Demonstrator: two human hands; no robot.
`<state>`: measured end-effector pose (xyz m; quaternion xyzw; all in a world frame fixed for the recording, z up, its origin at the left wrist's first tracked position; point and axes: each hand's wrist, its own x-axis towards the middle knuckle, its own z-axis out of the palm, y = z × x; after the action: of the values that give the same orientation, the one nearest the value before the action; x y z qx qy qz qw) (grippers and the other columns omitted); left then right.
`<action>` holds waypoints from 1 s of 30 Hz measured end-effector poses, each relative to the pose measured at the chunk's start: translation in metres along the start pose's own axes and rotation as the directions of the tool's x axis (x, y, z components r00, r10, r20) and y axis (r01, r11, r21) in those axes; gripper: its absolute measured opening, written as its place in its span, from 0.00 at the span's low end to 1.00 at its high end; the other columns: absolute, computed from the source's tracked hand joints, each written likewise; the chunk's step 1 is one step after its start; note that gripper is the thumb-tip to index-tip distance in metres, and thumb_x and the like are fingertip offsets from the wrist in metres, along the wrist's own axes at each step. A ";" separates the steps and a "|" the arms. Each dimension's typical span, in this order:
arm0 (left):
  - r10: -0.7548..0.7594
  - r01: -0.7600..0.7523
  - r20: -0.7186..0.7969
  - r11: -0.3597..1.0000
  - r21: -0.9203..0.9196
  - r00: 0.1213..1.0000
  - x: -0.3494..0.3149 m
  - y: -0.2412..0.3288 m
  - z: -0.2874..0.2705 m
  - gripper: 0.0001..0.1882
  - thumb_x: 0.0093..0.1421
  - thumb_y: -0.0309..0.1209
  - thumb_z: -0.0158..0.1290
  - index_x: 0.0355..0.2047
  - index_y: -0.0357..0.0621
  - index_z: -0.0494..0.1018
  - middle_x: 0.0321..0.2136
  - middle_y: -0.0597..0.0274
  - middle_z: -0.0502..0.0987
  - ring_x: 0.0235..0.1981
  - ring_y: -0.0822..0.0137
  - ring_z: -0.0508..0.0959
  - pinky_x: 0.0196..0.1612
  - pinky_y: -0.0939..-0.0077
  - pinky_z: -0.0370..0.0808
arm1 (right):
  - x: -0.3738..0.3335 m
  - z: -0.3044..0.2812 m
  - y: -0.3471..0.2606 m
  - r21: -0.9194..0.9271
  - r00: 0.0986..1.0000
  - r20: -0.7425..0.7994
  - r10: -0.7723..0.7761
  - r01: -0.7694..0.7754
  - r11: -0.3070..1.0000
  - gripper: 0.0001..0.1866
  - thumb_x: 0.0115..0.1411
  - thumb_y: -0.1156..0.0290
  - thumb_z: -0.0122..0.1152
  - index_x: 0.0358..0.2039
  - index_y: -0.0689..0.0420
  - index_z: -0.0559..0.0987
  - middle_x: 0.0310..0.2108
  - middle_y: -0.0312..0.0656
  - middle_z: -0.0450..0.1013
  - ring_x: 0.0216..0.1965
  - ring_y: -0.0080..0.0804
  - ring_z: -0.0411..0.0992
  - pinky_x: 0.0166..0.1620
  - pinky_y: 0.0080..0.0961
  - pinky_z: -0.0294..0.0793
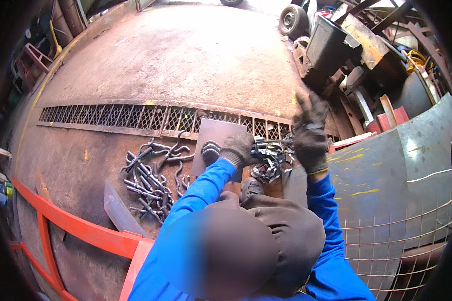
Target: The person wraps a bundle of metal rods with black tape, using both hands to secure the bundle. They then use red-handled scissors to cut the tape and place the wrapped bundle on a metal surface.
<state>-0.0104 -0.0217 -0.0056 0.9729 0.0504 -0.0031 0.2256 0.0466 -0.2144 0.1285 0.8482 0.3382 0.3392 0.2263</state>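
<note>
My left hand point(238, 149), in a grey-brown knit glove, reaches over the right side of a flat metal plate point(217, 131). Its fingers look curled, and whatever they hold is hidden. Beside it on the plate lie several ribbed, curved dark metal pieces point(210, 149). Just right of this hand sits a tangled heap of dark and shiny scraps point(269, 165), too jumbled to name. Raised to the right is my right hand point(310, 134), in a dark, dirty glove, its fingers spread and nothing visible in them.
A pile of bent ribbed metal rods point(150, 178) covers the floor left of the plate. Beyond runs a grated floor drain point(120, 116). An orange-red metal frame point(80, 223) stands lower left. On the right are grey sheets point(371, 175), wire mesh point(397, 256) and a black bin point(326, 44).
</note>
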 end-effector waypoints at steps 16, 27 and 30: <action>-0.068 0.070 -0.021 0.994 0.087 0.997 -0.001 0.003 0.002 0.42 0.41 0.60 0.71 0.48 0.47 0.72 0.44 0.45 0.79 0.47 0.42 0.80 0.52 0.47 0.76 | -0.109 -0.054 -0.045 0.958 0.968 0.234 -0.088 -0.214 0.192 0.12 0.56 0.66 0.63 0.40 0.54 0.76 0.33 0.51 0.77 0.32 0.55 0.79 0.33 0.48 0.76; -0.039 0.039 -0.005 0.993 0.114 0.999 -0.004 0.000 0.006 0.40 0.43 0.55 0.71 0.52 0.50 0.71 0.49 0.45 0.77 0.50 0.41 0.78 0.53 0.48 0.75 | -0.130 -0.090 -0.031 0.955 0.959 0.242 -0.146 -0.209 0.212 0.18 0.53 0.64 0.65 0.41 0.59 0.75 0.29 0.52 0.74 0.31 0.55 0.77 0.33 0.51 0.74; -0.007 0.010 -0.022 0.991 0.136 1.000 0.006 -0.009 0.012 0.47 0.40 0.65 0.69 0.51 0.44 0.72 0.47 0.44 0.78 0.49 0.41 0.79 0.52 0.47 0.76 | -0.132 -0.090 -0.035 0.947 0.945 0.291 -0.146 -0.264 0.182 0.16 0.56 0.66 0.62 0.43 0.58 0.76 0.31 0.51 0.75 0.33 0.54 0.77 0.35 0.48 0.75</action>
<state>-0.0046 -0.0180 -0.0207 0.9858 0.0567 0.0028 0.1581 -0.1055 -0.2732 0.1110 0.8499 0.4012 -0.0881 -0.3300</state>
